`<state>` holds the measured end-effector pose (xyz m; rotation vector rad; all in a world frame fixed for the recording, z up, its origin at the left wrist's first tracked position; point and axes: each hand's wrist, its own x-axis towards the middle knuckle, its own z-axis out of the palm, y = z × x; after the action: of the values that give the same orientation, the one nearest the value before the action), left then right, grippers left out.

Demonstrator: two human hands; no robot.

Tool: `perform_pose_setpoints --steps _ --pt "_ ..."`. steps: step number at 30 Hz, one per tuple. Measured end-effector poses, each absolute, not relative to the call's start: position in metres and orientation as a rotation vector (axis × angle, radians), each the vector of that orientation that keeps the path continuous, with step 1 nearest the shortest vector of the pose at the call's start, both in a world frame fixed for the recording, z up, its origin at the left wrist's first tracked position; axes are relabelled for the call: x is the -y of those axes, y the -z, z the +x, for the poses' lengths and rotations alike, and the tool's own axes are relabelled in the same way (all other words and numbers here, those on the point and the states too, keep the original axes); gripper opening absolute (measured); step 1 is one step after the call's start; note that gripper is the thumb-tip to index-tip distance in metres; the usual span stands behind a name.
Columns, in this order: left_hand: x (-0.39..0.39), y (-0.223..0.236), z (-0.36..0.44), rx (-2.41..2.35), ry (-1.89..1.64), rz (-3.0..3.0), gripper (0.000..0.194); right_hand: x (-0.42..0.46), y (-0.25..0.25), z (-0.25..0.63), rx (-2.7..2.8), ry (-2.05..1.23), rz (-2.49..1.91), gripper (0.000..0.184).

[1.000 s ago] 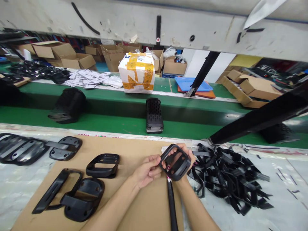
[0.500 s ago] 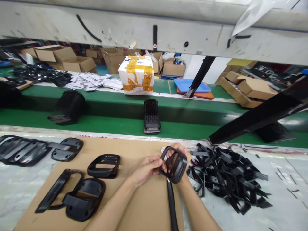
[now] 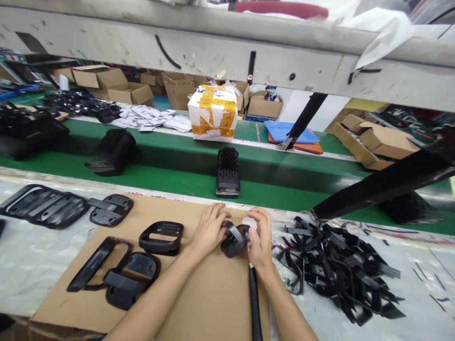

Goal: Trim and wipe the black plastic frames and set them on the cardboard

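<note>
black frames lie at nine o'clock; the left hand, fingers loosely spread, touches the black part at centre; the right hand, thumb and fingers apart, is beside it; black strips, three o'clock.

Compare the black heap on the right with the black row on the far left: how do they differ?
The heap is a jumbled tangle, while the row overlaps in a line. The heap shows narrow, bent strips; the row shows broader, rounded pieces. Both are black and lie on the pale tabletop.
</note>
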<state>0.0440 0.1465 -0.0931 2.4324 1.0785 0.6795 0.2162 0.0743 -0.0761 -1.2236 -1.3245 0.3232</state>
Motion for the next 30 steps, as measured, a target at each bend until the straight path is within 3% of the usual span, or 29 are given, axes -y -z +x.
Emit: perform_pose_setpoints --steps 4,9,12,16,25,30 --pt "-0.152 0.107 0.042 -1.269 -0.744 2.429 0.051 -0.066 0.054 0.219 1.293 -0.322 -1.406 0.023" --pt "-0.150 0.106 0.041 -1.265 -0.727 2.416 0.052 -0.002 0.060 0.228 1.569 -0.743 -1.848 0.015" --pt "-0.150 0.102 0.039 -1.220 -0.701 2.393 0.053 0.030 0.086 0.225 1.493 -0.686 -2.015 0.018" --pt "-0.149 0.100 0.039 -1.214 -0.687 2.411 0.053 0.032 0.092 0.217 1.368 -0.650 -2.149 0.036" --pt "-0.147 0.102 0.041 -1.201 -0.726 2.380 0.045 0.060 0.068 0.208 0.385 -1.353 -1.517 0.059" --pt "-0.147 0.102 0.041 -1.206 -0.731 2.369 0.048 0.078 0.082 0.172 0.164 -1.382 -1.500 0.069"
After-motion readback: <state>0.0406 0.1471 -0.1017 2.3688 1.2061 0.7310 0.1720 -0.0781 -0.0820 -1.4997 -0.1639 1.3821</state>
